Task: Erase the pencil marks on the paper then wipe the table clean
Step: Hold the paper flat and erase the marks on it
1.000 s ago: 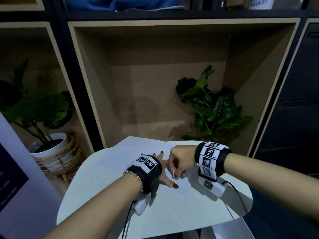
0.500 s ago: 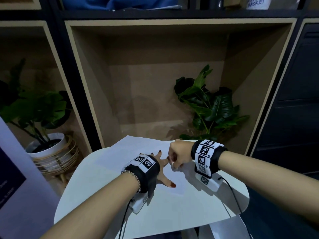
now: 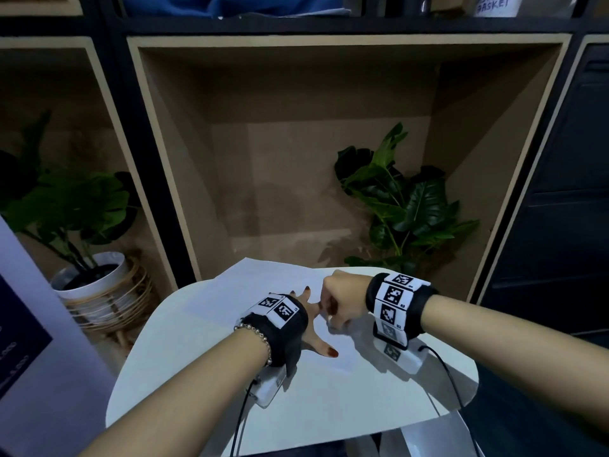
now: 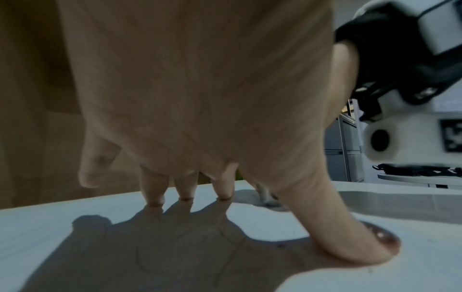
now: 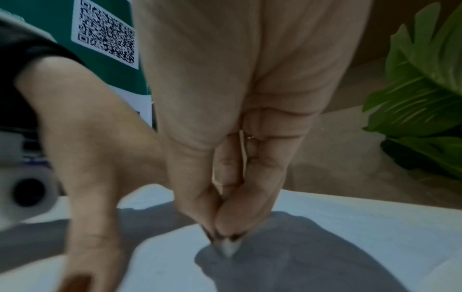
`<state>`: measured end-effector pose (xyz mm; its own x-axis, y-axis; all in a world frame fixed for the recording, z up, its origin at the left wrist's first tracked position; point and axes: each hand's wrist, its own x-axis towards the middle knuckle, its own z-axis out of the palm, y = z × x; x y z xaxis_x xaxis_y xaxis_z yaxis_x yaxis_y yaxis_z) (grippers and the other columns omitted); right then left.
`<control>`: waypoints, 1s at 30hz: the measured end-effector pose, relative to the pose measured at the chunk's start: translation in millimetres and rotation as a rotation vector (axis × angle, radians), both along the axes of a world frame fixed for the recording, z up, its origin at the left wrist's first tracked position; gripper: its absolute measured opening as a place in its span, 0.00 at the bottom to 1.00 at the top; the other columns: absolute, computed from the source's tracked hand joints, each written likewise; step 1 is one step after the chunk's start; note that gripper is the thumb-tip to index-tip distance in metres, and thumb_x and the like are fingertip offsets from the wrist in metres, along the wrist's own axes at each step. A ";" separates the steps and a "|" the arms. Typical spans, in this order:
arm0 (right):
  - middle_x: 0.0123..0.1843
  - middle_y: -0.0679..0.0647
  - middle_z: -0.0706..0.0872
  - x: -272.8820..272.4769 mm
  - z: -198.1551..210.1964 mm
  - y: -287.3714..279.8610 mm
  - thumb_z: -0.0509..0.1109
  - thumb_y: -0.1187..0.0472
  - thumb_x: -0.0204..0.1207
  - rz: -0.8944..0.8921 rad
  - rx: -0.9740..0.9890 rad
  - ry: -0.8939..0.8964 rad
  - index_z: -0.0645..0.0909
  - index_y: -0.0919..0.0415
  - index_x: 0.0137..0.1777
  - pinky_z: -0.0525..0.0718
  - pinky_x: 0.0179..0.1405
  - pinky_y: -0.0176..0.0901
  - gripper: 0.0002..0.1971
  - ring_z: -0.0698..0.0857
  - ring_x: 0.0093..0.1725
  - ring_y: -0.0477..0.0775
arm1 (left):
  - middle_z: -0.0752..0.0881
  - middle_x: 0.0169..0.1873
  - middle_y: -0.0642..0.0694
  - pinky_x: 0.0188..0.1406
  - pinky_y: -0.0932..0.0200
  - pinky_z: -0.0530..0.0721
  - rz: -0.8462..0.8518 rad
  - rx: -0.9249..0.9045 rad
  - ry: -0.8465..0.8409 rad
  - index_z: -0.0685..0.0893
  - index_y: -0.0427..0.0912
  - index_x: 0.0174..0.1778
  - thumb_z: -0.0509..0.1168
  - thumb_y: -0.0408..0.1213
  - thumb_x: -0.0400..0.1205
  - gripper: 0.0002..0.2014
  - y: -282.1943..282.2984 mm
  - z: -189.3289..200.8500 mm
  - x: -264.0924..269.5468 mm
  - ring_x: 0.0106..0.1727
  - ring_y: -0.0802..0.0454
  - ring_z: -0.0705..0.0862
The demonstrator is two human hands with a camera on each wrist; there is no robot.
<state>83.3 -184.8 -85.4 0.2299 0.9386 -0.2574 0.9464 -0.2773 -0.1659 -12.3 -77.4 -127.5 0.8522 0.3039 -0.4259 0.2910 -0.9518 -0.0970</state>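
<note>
A white sheet of paper (image 3: 230, 291) lies on the small white table (image 3: 329, 407). My left hand (image 3: 309, 321) lies flat on the paper with fingers spread, its thumb (image 4: 350, 243) and fingertips (image 4: 185, 189) pressing down. Faint pencil lines (image 4: 225, 237) show on the paper under the palm's shadow. My right hand (image 3: 336, 306) is curled, pinching a small white eraser (image 5: 227, 250) whose tip touches the paper just right of the left hand's fingers.
A potted plant (image 3: 402, 206) stands behind the table inside an open wooden shelf bay. Another plant in a white pot (image 3: 95, 285) with a wicker stand sits on the left. A dark cabinet (image 3: 560, 192) is on the right.
My right hand with the eraser has moved a little away from me and left, toward the left hand's fingers. The left hand stays flat on the paper.
</note>
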 end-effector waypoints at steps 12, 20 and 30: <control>0.31 0.48 0.89 2.8 -0.2 -7.1 0.80 0.60 0.66 -0.006 -0.007 0.058 0.90 0.57 0.36 0.88 0.41 0.43 0.03 0.86 0.34 0.47 | 0.39 0.86 0.42 0.79 0.31 0.59 0.004 -0.005 0.027 0.43 0.68 0.84 0.67 0.77 0.65 0.56 -1.6 3.4 1.7 0.86 0.33 0.48; 0.29 0.48 0.88 18.6 6.5 -6.9 0.81 0.55 0.69 -0.117 -0.023 0.031 0.92 0.62 0.40 0.85 0.37 0.41 0.09 0.82 0.29 0.43 | 0.37 0.86 0.44 0.78 0.27 0.56 0.007 0.040 0.052 0.35 0.65 0.83 0.63 0.81 0.64 0.60 0.5 -1.2 3.1 0.86 0.34 0.48; 0.33 0.62 0.89 20.9 5.8 -10.2 0.79 0.58 0.71 -0.181 -0.029 -0.011 0.90 0.70 0.38 0.81 0.34 0.43 0.12 0.83 0.34 0.53 | 0.43 0.87 0.43 0.72 0.16 0.44 0.012 0.111 0.078 0.41 0.62 0.85 0.58 0.76 0.74 0.50 -5.8 11.2 -11.8 0.83 0.31 0.59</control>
<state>104.2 -195.0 -79.6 0.3973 0.8740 -0.2799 0.8823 -0.4477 -0.1455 -24.1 -83.2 -116.3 0.8139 0.3632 -0.4535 0.2902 -0.9303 -0.2243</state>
